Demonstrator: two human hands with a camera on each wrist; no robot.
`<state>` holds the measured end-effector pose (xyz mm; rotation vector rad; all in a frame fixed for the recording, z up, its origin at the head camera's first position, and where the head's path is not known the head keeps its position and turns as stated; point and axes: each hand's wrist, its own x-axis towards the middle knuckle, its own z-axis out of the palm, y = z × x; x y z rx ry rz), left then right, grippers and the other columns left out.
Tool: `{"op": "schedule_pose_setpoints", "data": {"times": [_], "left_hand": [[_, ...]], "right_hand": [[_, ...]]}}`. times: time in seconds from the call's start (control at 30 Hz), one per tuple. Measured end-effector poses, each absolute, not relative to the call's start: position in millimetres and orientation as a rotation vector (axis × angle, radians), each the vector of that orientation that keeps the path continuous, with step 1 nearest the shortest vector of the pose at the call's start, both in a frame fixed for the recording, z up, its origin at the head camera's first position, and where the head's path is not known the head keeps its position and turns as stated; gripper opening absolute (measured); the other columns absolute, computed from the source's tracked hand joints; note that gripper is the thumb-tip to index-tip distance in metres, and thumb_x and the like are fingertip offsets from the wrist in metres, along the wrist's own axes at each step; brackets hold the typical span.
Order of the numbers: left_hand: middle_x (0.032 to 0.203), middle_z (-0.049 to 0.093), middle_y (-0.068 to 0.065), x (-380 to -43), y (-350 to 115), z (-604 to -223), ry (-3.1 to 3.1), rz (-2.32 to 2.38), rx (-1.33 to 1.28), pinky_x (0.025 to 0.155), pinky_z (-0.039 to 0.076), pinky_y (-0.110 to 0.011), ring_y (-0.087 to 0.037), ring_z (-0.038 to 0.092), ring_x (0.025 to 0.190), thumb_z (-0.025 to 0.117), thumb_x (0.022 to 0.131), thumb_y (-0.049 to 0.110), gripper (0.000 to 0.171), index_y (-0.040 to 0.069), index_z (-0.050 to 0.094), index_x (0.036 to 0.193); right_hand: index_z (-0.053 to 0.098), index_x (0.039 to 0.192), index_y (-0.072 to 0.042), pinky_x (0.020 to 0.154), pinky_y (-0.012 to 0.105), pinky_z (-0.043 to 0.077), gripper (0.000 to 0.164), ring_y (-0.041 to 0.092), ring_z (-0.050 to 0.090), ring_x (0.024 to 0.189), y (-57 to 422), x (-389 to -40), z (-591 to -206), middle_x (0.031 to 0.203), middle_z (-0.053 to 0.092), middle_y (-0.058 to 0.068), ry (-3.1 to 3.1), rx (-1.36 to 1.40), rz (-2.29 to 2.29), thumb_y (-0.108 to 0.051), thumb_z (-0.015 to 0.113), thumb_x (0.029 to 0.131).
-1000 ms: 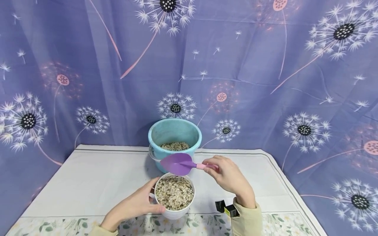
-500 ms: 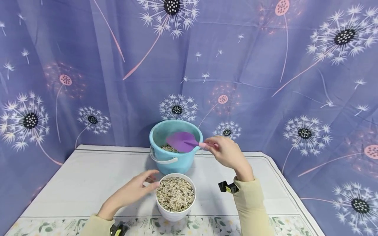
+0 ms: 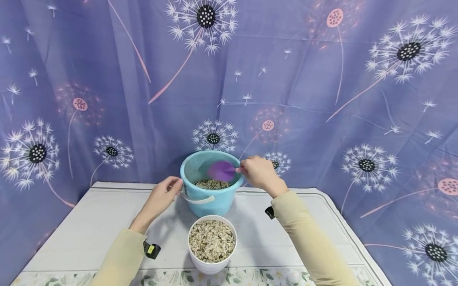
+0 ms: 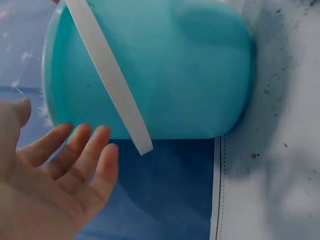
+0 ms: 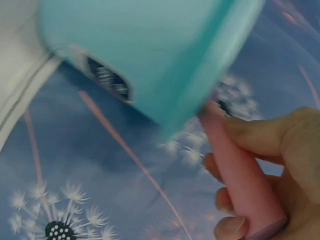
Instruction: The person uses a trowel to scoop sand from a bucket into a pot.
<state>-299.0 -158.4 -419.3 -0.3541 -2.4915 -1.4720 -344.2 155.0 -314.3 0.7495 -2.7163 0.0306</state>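
Observation:
My right hand [image 3: 262, 173] holds a small purple trowel [image 3: 222, 171] by its pink handle [image 5: 240, 175], fingers curled round it. The blade is inside a light blue bucket [image 3: 218, 204], above coarse pale-and-dark granules [image 3: 211, 185]. My left hand [image 3: 161, 198] is by the bucket's left rim with fingers loosely bent; whether the fingertips touch the rim is hard to tell. In the left wrist view the bucket's white bail handle [image 4: 110, 80] hangs slanting across its side, apart from the fingers. A white pot [image 3: 208, 267] filled with similar granules [image 3: 212, 241] stands in front of the bucket.
The bucket and pot stand on a white cloth-covered table [image 3: 111, 226] with a floral strip [image 3: 257, 275] along the front. A purple dandelion-print curtain [image 3: 171, 131] hangs close behind the bucket. Dark specks lie on the cloth beside the bucket.
My left hand has let go of the white pot and moved up to the bucket's left rim. My right hand has carried the trowel from above the pot back into the bucket.

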Motion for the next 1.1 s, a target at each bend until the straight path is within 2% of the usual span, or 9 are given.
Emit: {"op": "schedule_pose_setpoints", "data": {"times": [0.1,0.2,0.4,0.53,0.67,0.9,1.1], "left_hand": [[0.104,0.064,-0.014,-313.6,-158.6,-417.8,-2.494,-1.489,-0.278,0.066,0.053,-0.034,-0.029,0.064,0.085,0.044,0.101,0.051,0.053,0.007,0.058,0.127],[0.102,0.063,-0.013,-325.6,-156.4,-416.9,-2.519,-1.530,-0.201,0.069,0.055,-0.037,-0.028,0.064,0.086,0.042,0.101,0.055,0.057,0.007,0.058,0.127],[0.099,0.060,-0.013,-341.8,-148.0,-414.6,-2.516,-1.674,-0.088,0.072,0.056,-0.040,-0.025,0.061,0.086,0.044,0.100,0.053,0.055,0.004,0.057,0.122],[0.099,0.056,-0.013,-349.0,-144.7,-414.9,-2.502,-1.761,-0.065,0.072,0.055,-0.041,-0.026,0.060,0.086,0.046,0.102,0.047,0.047,0.004,0.055,0.119],[0.097,0.054,-0.013,-355.0,-144.0,-417.4,-2.480,-1.828,-0.035,0.070,0.055,-0.039,-0.026,0.058,0.083,0.047,0.102,0.043,0.043,0.004,0.054,0.118],[0.094,0.053,-0.012,-364.9,-140.9,-418.9,-2.420,-1.797,-0.027,0.068,0.054,-0.043,-0.026,0.056,0.075,0.050,0.100,0.039,0.037,0.005,0.056,0.113],[0.089,0.051,-0.011,-364.1,-141.7,-425.0,-2.390,-1.788,-0.001,0.062,0.052,-0.035,-0.022,0.052,0.068,0.051,0.100,0.038,0.037,0.003,0.056,0.112]], "right_hand": [[0.071,0.084,-0.018,0.056,0.043,0.052,0.021,0.025,0.059,0.075,145.7,-353.5,-320.6,0.078,0.062,0.001,-2.751,0.744,-0.054,-0.036,0.066,0.094],[0.072,0.089,-0.017,0.059,0.048,0.053,0.020,0.027,0.060,0.080,137.0,-358.6,-325.4,0.084,0.064,0.005,-2.769,0.744,-0.149,-0.035,0.065,0.095],[0.074,0.091,-0.015,0.059,0.046,0.052,0.018,0.027,0.060,0.080,122.6,-362.5,-330.6,0.085,0.063,0.008,-2.753,0.691,-0.344,-0.033,0.069,0.092],[0.074,0.087,-0.015,0.057,0.044,0.052,0.008,0.027,0.060,0.077,115.4,-365.4,-332.9,0.084,0.064,0.010,-2.691,0.711,-0.523,-0.019,0.068,0.090],[0.075,0.089,-0.015,0.058,0.044,0.054,0.013,0.027,0.061,0.079,111.2,-370.4,-333.1,0.086,0.065,0.010,-2.688,0.720,-0.595,-0.007,0.065,0.085],[0.076,0.095,-0.018,0.064,0.043,0.055,0.014,0.026,0.058,0.087,105.3,-383.6,-335.4,0.093,0.066,0.009,-2.730,0.594,-0.604,-0.010,0.065,0.089],[0.076,0.100,-0.013,0.055,0.041,0.052,0.016,0.026,0.056,0.085,89.0,-386.7,-344.3,0.095,0.065,0.013,-2.745,0.519,-0.644,-0.013,0.062,0.092]]}}
